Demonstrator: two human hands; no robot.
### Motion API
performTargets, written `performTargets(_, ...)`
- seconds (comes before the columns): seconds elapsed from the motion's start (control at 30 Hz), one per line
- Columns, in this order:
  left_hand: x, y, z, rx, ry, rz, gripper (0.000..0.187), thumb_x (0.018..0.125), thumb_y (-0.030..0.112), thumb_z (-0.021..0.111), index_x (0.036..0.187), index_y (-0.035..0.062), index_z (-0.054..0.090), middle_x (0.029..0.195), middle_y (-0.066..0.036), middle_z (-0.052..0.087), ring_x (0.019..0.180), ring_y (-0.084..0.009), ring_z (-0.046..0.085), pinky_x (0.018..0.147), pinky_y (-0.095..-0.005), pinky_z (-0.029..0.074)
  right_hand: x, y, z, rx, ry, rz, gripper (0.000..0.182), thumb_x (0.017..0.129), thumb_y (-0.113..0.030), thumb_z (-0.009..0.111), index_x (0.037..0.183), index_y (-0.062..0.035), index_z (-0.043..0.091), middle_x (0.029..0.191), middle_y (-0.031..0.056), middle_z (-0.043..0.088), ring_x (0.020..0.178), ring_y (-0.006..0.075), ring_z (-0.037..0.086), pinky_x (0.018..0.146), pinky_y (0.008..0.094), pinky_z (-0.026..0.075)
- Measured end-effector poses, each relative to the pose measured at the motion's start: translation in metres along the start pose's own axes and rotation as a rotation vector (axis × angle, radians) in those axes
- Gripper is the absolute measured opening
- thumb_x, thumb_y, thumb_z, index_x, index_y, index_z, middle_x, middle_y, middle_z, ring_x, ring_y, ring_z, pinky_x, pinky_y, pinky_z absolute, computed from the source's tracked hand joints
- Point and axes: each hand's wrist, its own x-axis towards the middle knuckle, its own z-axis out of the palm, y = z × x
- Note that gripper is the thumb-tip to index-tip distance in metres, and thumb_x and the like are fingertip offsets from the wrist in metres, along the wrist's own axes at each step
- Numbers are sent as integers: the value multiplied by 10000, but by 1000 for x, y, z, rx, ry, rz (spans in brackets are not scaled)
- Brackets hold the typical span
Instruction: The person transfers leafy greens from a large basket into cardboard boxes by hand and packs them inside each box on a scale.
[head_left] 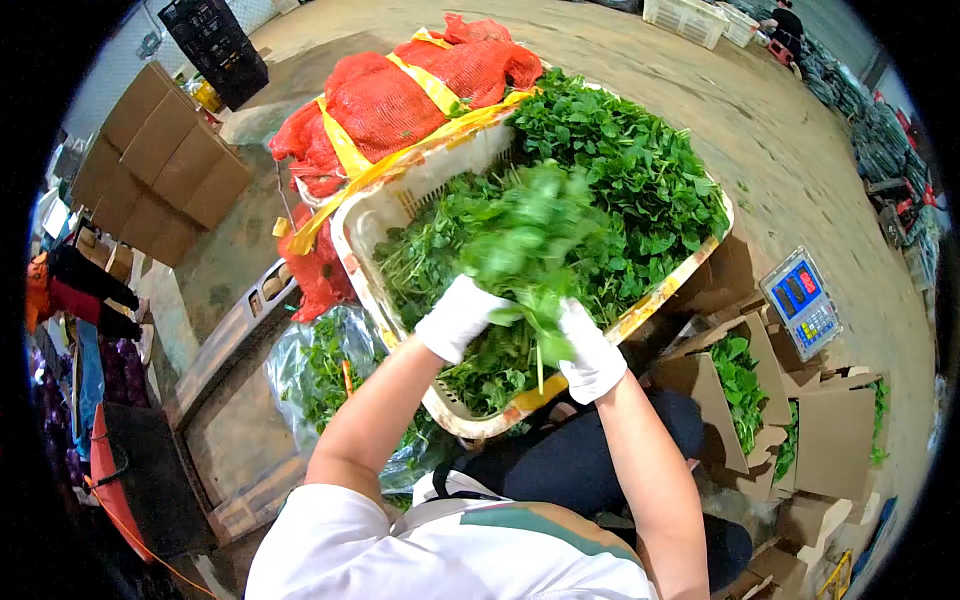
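A bunch of leafy greens [535, 235], blurred by motion, is held up between my two white-gloved hands. My left hand [460, 318] is closed at the bunch's lower left, its fingertips partly hidden by leaves. On the stem side, my right hand [592, 358] is closed around the lower right of the bunch, with stems hanging beside it. Both hands are over the near part of a white plastic crate [352, 240]. Loose greens lie on the crate's left side, and a dense pile of darker leaves [640, 165] fills its far right.
Red mesh sacks [385, 110] with yellow straps lie behind the crate. A clear plastic bag of greens [300, 375] is at left, near a pallet jack [235, 340]. At right stand a digital scale display [803, 300] and open cardboard boxes [835, 440] with greens. Another person [787, 28] is far off.
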Motion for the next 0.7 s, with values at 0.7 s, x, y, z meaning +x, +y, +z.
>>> performTargets(0.7,48,36,94,-269,-345,22,731,668,126,695,1314,61,359,1322,-96,413,1214,-234,391,1026,-367,265,-194,-153,-167,-533,502,-462,495,627,-206,735,1047,-23,547,926,90,607,753,179,568,644,325,506)
